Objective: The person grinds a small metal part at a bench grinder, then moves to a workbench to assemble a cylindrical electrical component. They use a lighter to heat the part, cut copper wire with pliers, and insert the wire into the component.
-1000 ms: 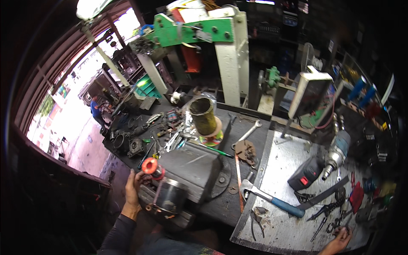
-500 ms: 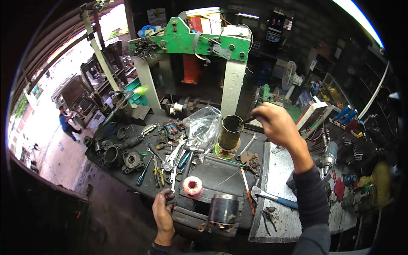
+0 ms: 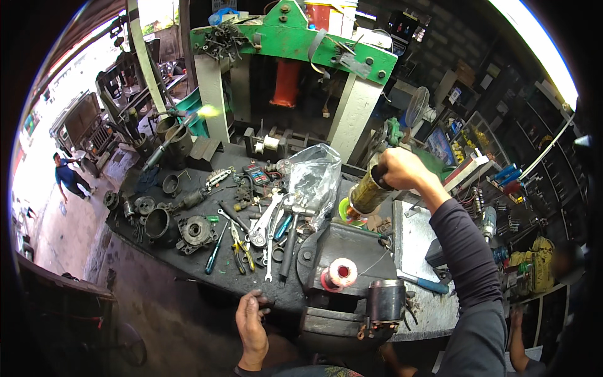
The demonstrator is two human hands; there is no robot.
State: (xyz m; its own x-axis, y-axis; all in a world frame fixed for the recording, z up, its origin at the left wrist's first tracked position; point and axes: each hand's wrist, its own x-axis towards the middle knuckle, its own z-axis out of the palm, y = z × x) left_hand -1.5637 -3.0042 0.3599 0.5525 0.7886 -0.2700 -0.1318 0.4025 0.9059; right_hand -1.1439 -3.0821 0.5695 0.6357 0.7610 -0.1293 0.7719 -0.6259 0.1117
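My right hand (image 3: 402,169) is closed at the mouth of a tall yellow-brown cylindrical can (image 3: 369,193), which leans in the picture. A dark stick that showed in these fingers earlier is now hidden by hand and rim. Below the can shows a yellow-green ring (image 3: 347,208). My left hand (image 3: 252,330) hangs off the bench's front edge, its fingers loosely bent and apart, holding nothing. Between the hands stands a large black bench vise (image 3: 352,248). A white-and-red wire spool (image 3: 341,274) and a black metal cylinder (image 3: 386,300) with copper-coloured ends rest on it.
Wrenches (image 3: 269,226), pliers (image 3: 239,248), a hammer (image 3: 291,242) and dark motor housings (image 3: 196,232) crowd the bench. A green press frame (image 3: 282,44) stands behind. Another hammer (image 3: 424,281) lies on the right board. A person in blue (image 3: 69,176) is far left.
My right hand has moved closer to the can's mouth, covering the dark stick. My left hand is now farther from the wrench end. The whole view has shifted and tilted.
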